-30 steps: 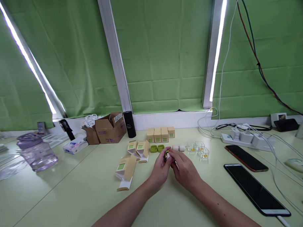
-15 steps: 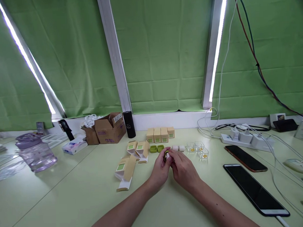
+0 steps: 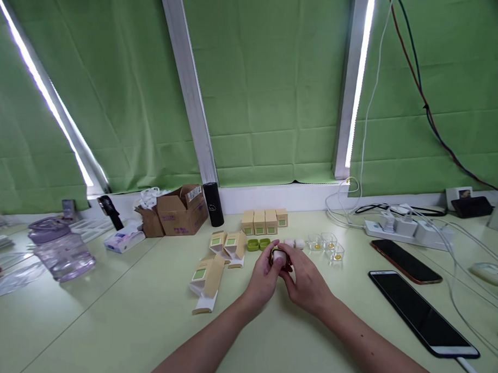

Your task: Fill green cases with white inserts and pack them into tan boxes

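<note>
Both hands meet over the near middle of the table around a small white rounded piece (image 3: 279,256) set in a dark, green-edged holder. My left hand (image 3: 261,276) is closed on its left side, thumb against the white piece. From the right, my right hand (image 3: 306,278) curls its fingers round the same item, hiding much of it. Just beyond the hands stand two small green cups (image 3: 253,244). Two white rounded pieces (image 3: 299,243) lie behind my right fingers, and three clear little boxes with yellow spots (image 3: 328,241) sit to their right.
Small upright cardboard boxes (image 3: 259,222) stand at the back. Opened, flattened ones (image 3: 209,277) lie left of my hands. A water bottle (image 3: 61,250), brown carton (image 3: 182,210) and black cylinder (image 3: 213,204) are further left. Phones (image 3: 423,311) and a power strip (image 3: 403,233) occupy the right.
My right fingers have spread and shifted over the held item, so more of the white piece and its dark rim shows. The view has moved slightly; the things on the table stay put.
</note>
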`<act>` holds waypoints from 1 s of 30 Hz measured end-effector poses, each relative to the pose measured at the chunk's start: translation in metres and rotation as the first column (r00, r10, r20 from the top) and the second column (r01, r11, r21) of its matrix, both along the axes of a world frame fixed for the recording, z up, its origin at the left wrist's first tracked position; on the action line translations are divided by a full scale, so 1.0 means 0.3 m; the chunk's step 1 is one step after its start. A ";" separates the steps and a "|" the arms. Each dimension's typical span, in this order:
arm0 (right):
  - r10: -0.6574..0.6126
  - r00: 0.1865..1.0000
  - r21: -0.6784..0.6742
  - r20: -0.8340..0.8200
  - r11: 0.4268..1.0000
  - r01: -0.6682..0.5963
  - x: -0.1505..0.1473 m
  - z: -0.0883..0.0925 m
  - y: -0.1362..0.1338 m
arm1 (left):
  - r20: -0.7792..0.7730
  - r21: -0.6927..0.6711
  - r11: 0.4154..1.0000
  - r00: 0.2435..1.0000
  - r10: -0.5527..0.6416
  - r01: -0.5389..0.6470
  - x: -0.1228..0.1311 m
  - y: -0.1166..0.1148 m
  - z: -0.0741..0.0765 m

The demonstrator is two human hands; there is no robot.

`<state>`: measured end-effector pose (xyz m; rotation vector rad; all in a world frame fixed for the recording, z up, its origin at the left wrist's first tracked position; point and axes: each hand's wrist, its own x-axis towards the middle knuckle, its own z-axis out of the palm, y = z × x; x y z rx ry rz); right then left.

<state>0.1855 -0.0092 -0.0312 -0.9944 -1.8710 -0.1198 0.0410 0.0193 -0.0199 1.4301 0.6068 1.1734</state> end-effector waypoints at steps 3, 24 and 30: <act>-0.001 0.998 -0.027 -0.068 1.000 -0.001 0.005 -0.011 0.007 | 0.047 -0.041 0.998 0.998 -0.047 0.049 -0.003 0.012 -0.016; -0.057 0.763 -0.334 -0.644 0.918 -0.212 0.022 0.010 0.034 | -0.165 0.299 0.923 0.940 0.299 -0.241 -0.056 0.039 0.004; -0.085 0.538 -0.347 -0.839 0.845 -0.408 0.022 0.006 0.054 | -0.299 0.633 0.754 0.843 0.447 -0.175 -0.079 0.029 0.002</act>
